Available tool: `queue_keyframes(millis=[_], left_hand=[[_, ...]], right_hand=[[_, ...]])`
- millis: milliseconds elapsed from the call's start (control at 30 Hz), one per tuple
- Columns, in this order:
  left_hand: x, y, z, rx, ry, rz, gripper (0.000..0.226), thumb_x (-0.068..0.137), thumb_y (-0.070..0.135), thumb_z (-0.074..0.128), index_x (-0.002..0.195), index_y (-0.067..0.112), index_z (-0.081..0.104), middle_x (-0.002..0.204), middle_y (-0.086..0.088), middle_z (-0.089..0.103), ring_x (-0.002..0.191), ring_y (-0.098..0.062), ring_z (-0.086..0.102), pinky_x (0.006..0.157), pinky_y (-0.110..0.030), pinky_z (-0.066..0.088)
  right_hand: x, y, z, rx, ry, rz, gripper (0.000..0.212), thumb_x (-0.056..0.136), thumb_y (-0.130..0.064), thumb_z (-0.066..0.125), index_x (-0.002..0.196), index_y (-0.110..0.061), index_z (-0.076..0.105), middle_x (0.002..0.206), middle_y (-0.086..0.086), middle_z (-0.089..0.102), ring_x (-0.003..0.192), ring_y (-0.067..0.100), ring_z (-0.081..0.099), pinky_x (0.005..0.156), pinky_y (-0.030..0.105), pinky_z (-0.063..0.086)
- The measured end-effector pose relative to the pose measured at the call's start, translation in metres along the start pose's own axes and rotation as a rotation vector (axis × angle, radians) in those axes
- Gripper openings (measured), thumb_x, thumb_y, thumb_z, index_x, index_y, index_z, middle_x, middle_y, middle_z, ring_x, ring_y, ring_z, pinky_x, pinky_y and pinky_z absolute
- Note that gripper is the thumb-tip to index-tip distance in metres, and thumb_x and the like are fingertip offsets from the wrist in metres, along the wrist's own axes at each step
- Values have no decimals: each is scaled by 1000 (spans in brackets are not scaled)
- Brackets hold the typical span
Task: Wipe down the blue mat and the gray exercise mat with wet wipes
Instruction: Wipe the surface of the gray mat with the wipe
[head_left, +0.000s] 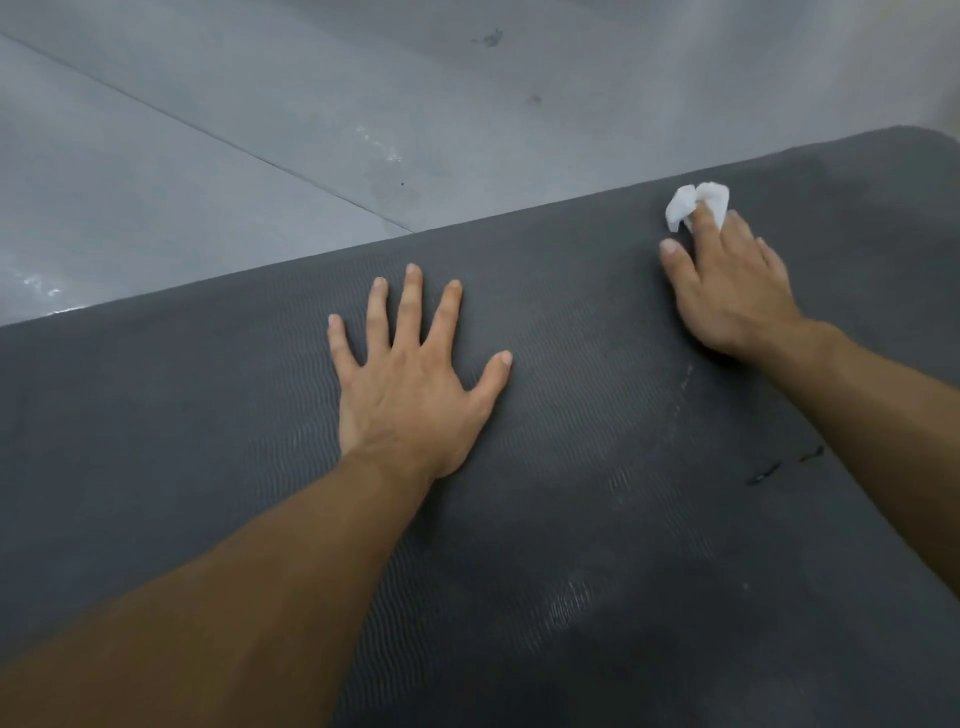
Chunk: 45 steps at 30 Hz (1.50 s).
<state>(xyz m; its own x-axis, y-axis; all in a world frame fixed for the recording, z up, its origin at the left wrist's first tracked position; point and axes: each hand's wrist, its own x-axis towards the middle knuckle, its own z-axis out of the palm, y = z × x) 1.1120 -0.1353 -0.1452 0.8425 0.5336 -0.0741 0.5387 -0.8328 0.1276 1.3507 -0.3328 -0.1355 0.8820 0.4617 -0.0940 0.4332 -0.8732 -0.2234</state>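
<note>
On the head view, the right hand presses a bunched wet wipe under nearly straight fingers at the far right edge of the gray exercise mat, whose long axis runs left to right. The left hand lies flat on the mat, fingers spread wide, nearer and further left.

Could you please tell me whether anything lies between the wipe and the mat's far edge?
Nothing visible: the right hand presses the crumpled white wet wipe on the dark gray ribbed exercise mat, bare to that edge.
</note>
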Motion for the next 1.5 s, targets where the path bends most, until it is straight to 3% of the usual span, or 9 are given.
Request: queue_keyframes(millis=[167, 333, 433, 667, 767, 1000, 1133, 1333, 1500], left_hand=[[0, 1, -2, -2, 1, -10, 85, 90, 83, 3, 163, 40, -3, 173, 5, -11, 159, -24, -14, 125, -63, -3], [-2, 2, -1, 5, 6, -12, 84, 91, 82, 6, 163, 40, -1, 173, 6, -9, 159, -23, -13, 125, -62, -1], [-1, 2, -2, -4, 1, -13, 84, 91, 82, 6, 163, 40, -2, 173, 6, -10, 159, -23, -13, 125, -62, -2], [-2, 1, -3, -17, -8, -8, 85, 91, 83, 2, 164, 40, -3, 173, 6, -12, 159, -23, -15, 125, -62, -3], [-3, 1, -3, -16, -10, -4, 85, 91, 82, 3, 164, 40, -2, 173, 6, -11, 159, -23, -15, 125, -62, -3], [-3, 1, -3, -12, -10, -4, 85, 91, 83, 3, 163, 40, -3, 173, 6, -12, 159, -22, -15, 125, -62, -3], [-3, 1, -3, -5, -11, -11, 84, 91, 83, 3, 163, 40, -3, 173, 6, -11, 159, -23, -14, 125, -62, -2], [-2, 0, -3, -13, -15, 3, 85, 91, 83, 3, 164, 39, -3, 173, 5, -11, 159, -24, -14, 124, -63, -2], [-2, 1, -2, -13, -1, -1, 85, 91, 83, 4, 164, 39, 0, 173, 5, -9, 159, -23, -12, 124, -63, -2]], right_hand=[[4, -56, 8, 60, 15, -252, 73, 100, -59, 17, 161, -18, 25, 170, 9, 20, 158, 23, 14, 127, 47, 20], [-17, -106, 17, -27, -187, -573, 62, 110, -50, 18, 167, -26, 11, 174, -10, -1, 159, 8, -8, 129, 35, -3], [-20, -102, 12, -95, -175, -648, 65, 109, -53, 18, 167, -27, 7, 174, -11, -4, 159, 7, -7, 127, 33, -3], [20, 6, -8, -84, -12, -58, 65, 107, -55, 21, 162, -20, 19, 170, 11, 21, 158, 23, 14, 127, 49, 11], [12, 26, -15, -47, -11, 7, 76, 101, -62, 17, 159, -13, 22, 159, 22, 34, 150, 34, 28, 123, 53, 23], [-72, -30, 2, -105, -203, -510, 74, 102, -60, 7, 167, -25, 1, 174, -6, -6, 158, 8, -12, 130, 38, 1], [-102, -34, 6, -167, -213, -701, 66, 107, -55, 8, 166, -27, -1, 173, -12, -11, 156, 3, -17, 129, 31, -4], [-57, 39, -8, -57, 34, -227, 64, 101, -52, 24, 158, -21, 22, 161, 17, 33, 145, 36, 36, 117, 52, 34], [-69, 67, -13, -54, 12, -8, 73, 99, -56, 20, 157, -12, 25, 151, 23, 40, 137, 42, 41, 113, 54, 35]])
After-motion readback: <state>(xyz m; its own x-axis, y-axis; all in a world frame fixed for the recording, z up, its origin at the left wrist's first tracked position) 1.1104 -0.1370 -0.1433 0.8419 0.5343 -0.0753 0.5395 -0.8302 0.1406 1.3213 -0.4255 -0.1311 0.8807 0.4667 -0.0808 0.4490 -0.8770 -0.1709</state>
